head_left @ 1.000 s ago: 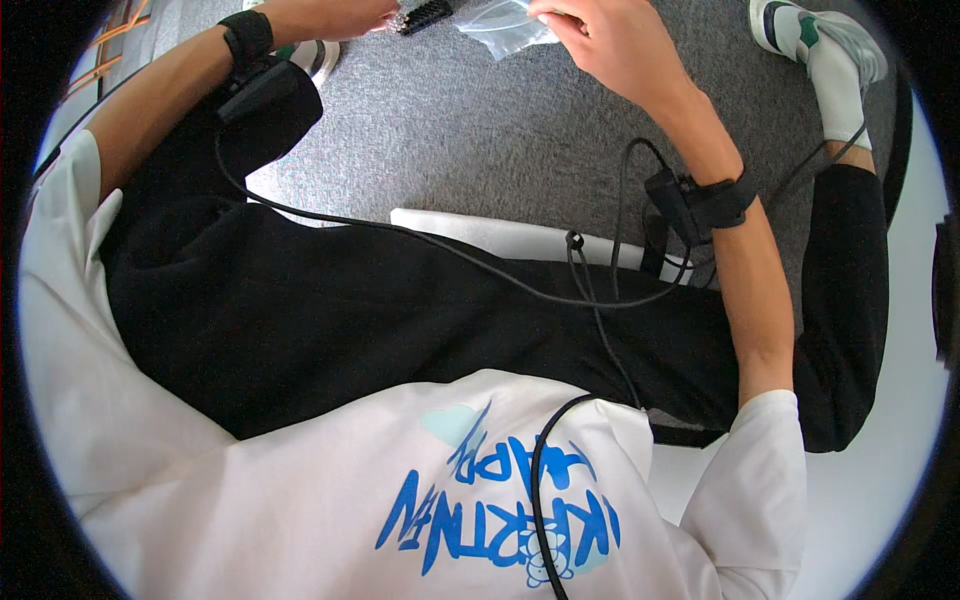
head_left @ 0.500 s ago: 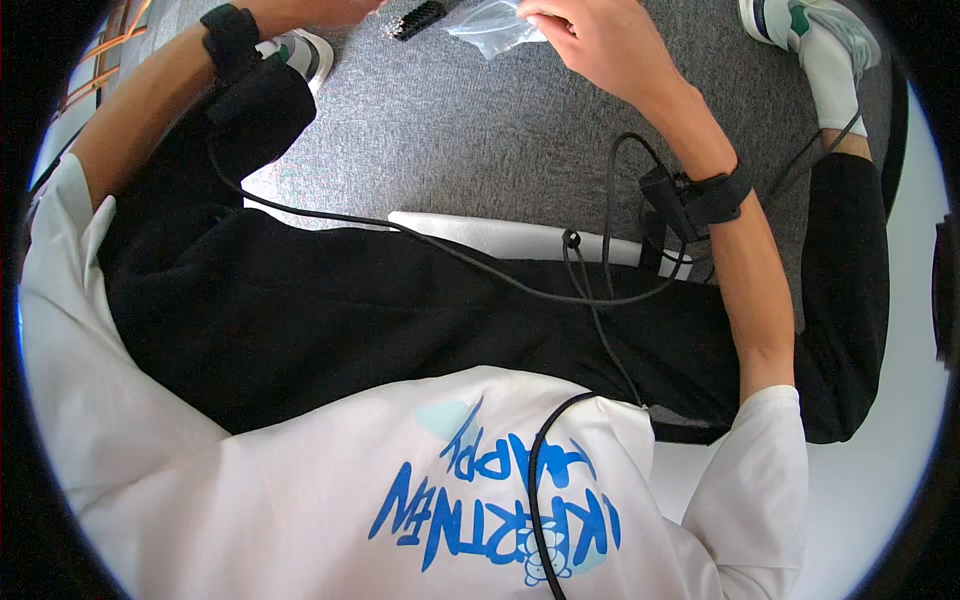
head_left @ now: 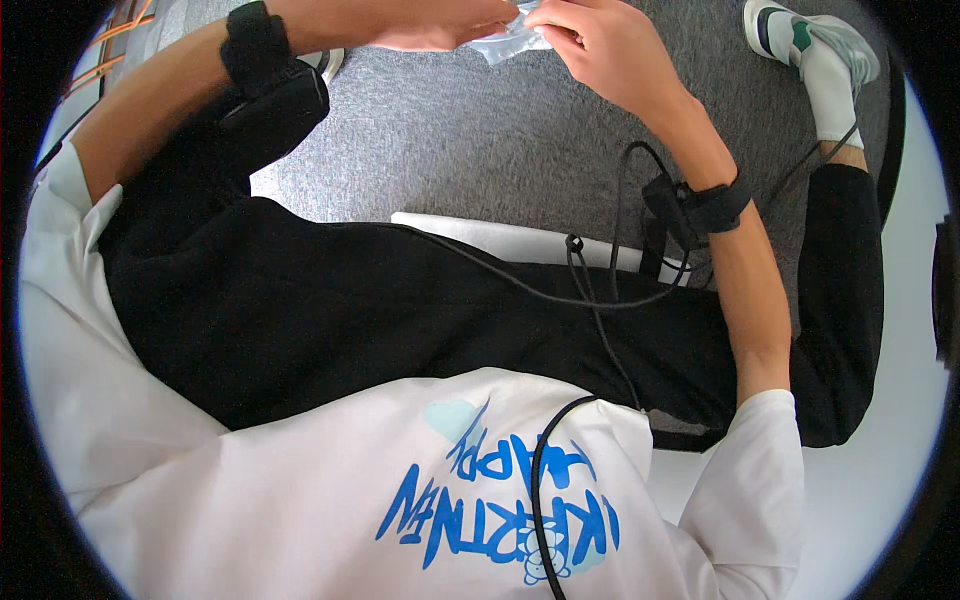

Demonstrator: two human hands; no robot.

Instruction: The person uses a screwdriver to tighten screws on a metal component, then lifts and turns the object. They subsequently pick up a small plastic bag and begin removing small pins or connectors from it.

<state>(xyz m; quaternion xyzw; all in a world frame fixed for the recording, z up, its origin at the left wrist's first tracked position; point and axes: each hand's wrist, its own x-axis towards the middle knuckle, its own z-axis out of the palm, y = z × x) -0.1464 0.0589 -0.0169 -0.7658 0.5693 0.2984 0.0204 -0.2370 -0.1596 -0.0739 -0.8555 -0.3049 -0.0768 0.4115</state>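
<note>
At the top edge of the view, both hands meet at a small clear plastic bag. My left hand reaches across from the left, its fingers closed at the bag's upper side. From the right, my right hand pinches the bag between thumb and bent forefinger. The bag hangs crumpled between the fingertips, above the grey surface. Part of the left hand is cut off by the frame's edge, and what the bag contains cannot be made out.
Grey textured fabric spreads under the hands. Black cables run over my dark trousers to a small black box on the right wrist strap. A white panel edge lies beyond my leg. A sneaker is at the right.
My left hand has moved right to the bag and closed on it. The black bristly object seen earlier beside the bag is no longer visible. The right hand has barely moved.
</note>
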